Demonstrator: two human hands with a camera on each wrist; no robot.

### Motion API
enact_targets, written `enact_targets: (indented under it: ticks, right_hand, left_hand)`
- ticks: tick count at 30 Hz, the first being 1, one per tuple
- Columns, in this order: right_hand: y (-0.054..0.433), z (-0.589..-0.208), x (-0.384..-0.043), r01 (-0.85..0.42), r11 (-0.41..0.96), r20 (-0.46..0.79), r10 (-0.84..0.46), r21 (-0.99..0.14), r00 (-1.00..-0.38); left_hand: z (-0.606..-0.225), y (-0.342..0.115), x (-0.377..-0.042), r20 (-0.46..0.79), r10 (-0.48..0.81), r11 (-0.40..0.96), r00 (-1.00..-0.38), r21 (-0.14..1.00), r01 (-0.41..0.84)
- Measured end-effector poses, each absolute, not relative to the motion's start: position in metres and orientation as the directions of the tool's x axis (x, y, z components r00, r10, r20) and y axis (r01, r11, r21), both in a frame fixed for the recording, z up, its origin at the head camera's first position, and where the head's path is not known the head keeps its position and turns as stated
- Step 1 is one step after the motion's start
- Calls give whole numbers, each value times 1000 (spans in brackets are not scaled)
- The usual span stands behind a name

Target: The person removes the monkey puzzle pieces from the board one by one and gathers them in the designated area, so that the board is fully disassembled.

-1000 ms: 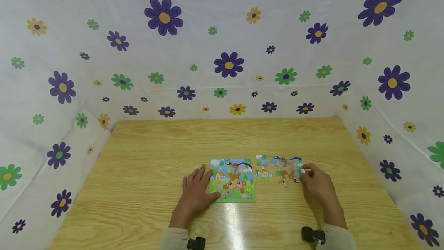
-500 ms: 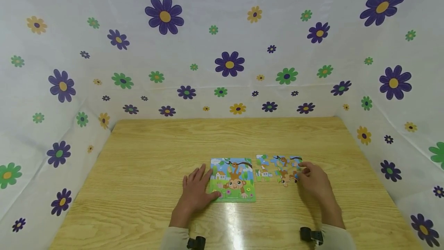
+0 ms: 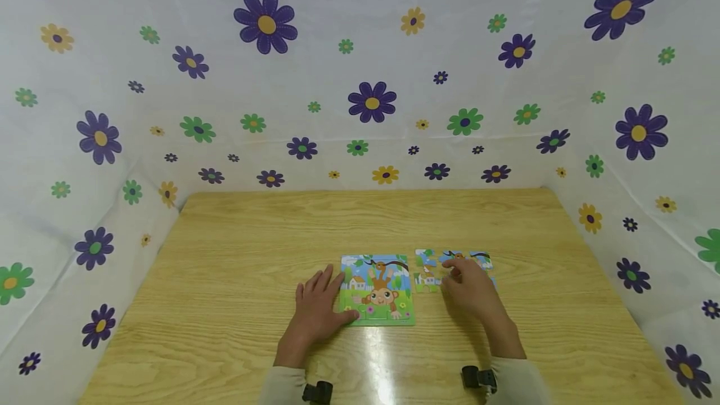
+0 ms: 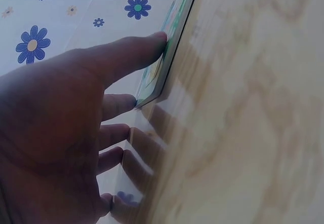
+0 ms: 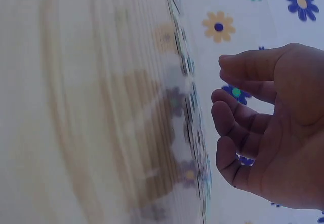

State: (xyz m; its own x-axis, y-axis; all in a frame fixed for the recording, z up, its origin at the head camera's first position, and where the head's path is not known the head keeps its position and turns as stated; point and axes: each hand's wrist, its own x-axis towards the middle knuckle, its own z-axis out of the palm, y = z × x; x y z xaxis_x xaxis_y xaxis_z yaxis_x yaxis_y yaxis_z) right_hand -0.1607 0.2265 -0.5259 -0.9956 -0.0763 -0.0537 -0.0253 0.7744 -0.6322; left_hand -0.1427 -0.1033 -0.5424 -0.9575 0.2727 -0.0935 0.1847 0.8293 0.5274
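A square monkey picture puzzle (image 3: 378, 292) lies on the table in front of the person. At its left edge rests the left hand (image 3: 317, 305), thumb on the near-left corner and fingers spread; the left wrist view shows the index fingertip touching the puzzle's side (image 4: 161, 77). To the right lie loose puzzle pieces (image 3: 425, 258), laid out in rows with the same picture. The right hand (image 3: 471, 287) hovers over them and hides several. In the right wrist view its fingers (image 5: 235, 117) are loosely bent, holding nothing, apart from the pieces' edges (image 5: 192, 112).
The wooden table (image 3: 242, 236) extends around the puzzle on all sides. A white flower-printed cloth (image 3: 315, 74) encloses its back and both sides. Black wrist straps (image 3: 319, 392) show at the sleeves.
The right hand has moved left from the right end of the loose pieces to their middle, uncovering the right-hand pieces. The left hand has stayed on the puzzle.
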Motion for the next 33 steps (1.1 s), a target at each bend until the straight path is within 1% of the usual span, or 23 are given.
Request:
enact_targets:
  ticks: [12, 16, 21, 24, 28, 33]
  right_hand:
    - [159, -521, -162, -98, 732, -62, -188, -674, -980]
    - [140, -520, -160, -145, 725, -76, -263, -673, -962]
    - [119, -525, -155, -276, 737, -66, -397, -617, -915]
    - [108, -526, -151, -342, 745, -57, -452, -573, -890]
    - [97, -526, -146, -397, 765, -49, -485, -507, -873]
    - [91, -526, -143, -414, 783, -30, -481, -464, -876]
  left_hand:
    - [-544, -107, -144, -96, 285, 826, -954, 530, 194]
    - [-542, -107, -145, -97, 296, 824, -950, 529, 202]
    - [-541, -108, -146, -101, 298, 833, -949, 513, 207]
    - [-542, -109, -145, -99, 303, 832, -948, 512, 212]
    - [-543, -109, -144, -93, 310, 821, -946, 529, 217]
    - [-544, -109, -143, -106, 302, 819, -948, 538, 201]
